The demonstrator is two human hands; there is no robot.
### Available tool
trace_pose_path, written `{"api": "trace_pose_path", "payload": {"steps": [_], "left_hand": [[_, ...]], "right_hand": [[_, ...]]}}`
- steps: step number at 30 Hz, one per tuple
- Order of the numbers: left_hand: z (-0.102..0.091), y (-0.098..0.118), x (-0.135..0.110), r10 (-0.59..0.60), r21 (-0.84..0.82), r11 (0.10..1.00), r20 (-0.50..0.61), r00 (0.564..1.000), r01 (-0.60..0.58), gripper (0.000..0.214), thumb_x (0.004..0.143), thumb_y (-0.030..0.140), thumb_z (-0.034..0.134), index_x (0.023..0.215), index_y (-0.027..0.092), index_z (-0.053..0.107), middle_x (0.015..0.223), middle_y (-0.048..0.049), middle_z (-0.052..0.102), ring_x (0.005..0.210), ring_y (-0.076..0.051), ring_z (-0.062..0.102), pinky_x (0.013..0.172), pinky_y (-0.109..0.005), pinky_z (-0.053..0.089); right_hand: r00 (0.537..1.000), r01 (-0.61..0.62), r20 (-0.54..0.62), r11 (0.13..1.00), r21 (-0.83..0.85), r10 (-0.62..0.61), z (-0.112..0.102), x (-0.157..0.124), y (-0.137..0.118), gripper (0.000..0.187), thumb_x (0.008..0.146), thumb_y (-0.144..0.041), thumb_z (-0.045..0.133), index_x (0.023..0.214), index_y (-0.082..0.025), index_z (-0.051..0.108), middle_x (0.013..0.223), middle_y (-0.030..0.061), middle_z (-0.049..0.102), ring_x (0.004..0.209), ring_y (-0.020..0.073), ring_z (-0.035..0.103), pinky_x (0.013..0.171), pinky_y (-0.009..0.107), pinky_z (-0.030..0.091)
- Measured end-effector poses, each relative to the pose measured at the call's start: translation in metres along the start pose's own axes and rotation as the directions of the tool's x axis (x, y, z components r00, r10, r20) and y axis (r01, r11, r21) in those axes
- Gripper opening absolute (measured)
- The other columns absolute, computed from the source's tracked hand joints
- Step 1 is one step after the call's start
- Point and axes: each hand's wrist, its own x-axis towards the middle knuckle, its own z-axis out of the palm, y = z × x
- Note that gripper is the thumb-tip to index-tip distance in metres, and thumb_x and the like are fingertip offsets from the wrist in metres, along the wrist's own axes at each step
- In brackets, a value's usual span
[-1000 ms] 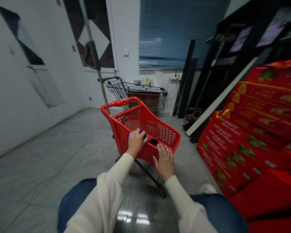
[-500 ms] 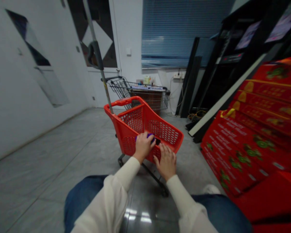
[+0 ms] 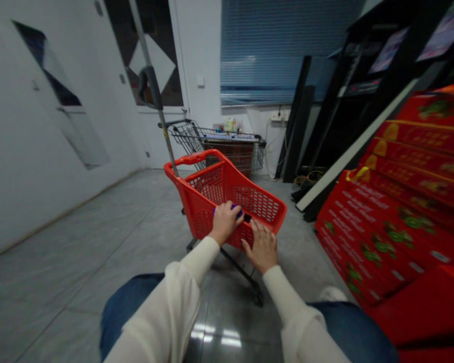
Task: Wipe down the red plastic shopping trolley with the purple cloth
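Observation:
In the head view a red plastic shopping cart (image 3: 189,201) with perforated sides stands in front of me. My left hand (image 3: 226,222) is closed over a small purple object (image 3: 236,208) at the cart's near rim; its kind is mostly hidden by my fingers. A dark piece (image 3: 247,218) shows just right of that hand, and I cannot tell whether it belongs to the purple object. My right hand (image 3: 263,246) lies against the near side of the cart toward its front end, fingers stretched over the rim and thumb apart.
Behind the cart stand a wire shopping cart (image 3: 185,136) and a brown box-like piece (image 3: 230,154). A grey pole (image 3: 166,138) rises beside the red cart's handle. Stacked red cartons (image 3: 386,227) fill the right side, with long boards (image 3: 357,146) leaning behind them. My knees flank the cart.
My left hand has shifted slightly upward with the purple object along the rim. The right hand stays on the cart's side, its fingers slightly more spread. The cart stands almost unchanged.

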Motion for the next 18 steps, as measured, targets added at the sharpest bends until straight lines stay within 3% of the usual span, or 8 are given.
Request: {"api": "trace_pose_path", "payload": {"steps": [3,8,11,15,18], "left_hand": [[-0.003,-0.008,0.012,0.067,0.014,0.998,0.043,0.997,-0.068,0.033,0.096,0.049,0.048,0.109,0.027,0.068,0.107,-0.0083,0.06,0.096,-0.022,0.056,0.082,-0.034,0.039],[-0.007,-0.049,0.035,-0.104,0.082,0.991,0.015,0.994,0.102,0.032,0.095,0.047,0.049,0.108,0.025,0.068,0.106,-0.0095,0.06,0.094,-0.023,0.057,0.08,-0.034,0.04],[0.005,-0.034,0.033,-0.111,0.047,0.993,-0.009,0.994,0.112,0.031,0.095,0.047,0.049,0.109,0.025,0.068,0.106,-0.0094,0.059,0.096,-0.024,0.057,0.082,-0.035,0.039],[0.02,-0.001,0.027,0.006,-0.039,0.999,0.003,1.0,-0.006,0.032,0.096,0.048,0.048,0.11,0.027,0.067,0.106,-0.0082,0.059,0.097,-0.023,0.056,0.082,-0.034,0.039],[0.015,-0.015,0.034,0.029,-0.026,0.999,0.028,0.999,-0.028,0.033,0.095,0.049,0.048,0.11,0.027,0.068,0.107,-0.0084,0.059,0.095,-0.023,0.056,0.081,-0.034,0.039]], "right_hand": [[1.0,0.016,0.026,1.0,0.003,-0.016,0.0,0.008,0.009,0.064,0.095,-0.048,0.045,0.152,-0.02,0.037,0.148,0.0125,0.049,0.13,0.0288,0.042,0.11,0.045,0.029],[0.998,0.034,0.044,0.999,-0.003,-0.034,0.007,0.021,0.013,0.066,0.094,-0.048,0.048,0.153,-0.021,0.036,0.148,0.0126,0.05,0.129,0.0281,0.043,0.109,0.044,0.03],[0.999,0.028,0.032,0.999,0.02,-0.029,0.015,0.031,0.01,0.066,0.093,-0.048,0.048,0.152,-0.02,0.037,0.147,0.0129,0.05,0.128,0.0286,0.043,0.109,0.045,0.03],[0.998,0.03,0.049,0.999,0.038,-0.032,0.019,0.041,0.011,0.065,0.093,-0.047,0.048,0.151,-0.019,0.038,0.146,0.0127,0.051,0.127,0.0282,0.044,0.109,0.044,0.03],[0.996,0.036,0.079,0.999,0.015,-0.037,0.018,0.042,0.013,0.065,0.093,-0.046,0.049,0.152,-0.019,0.038,0.146,0.0124,0.051,0.127,0.027,0.044,0.109,0.042,0.03]]}}
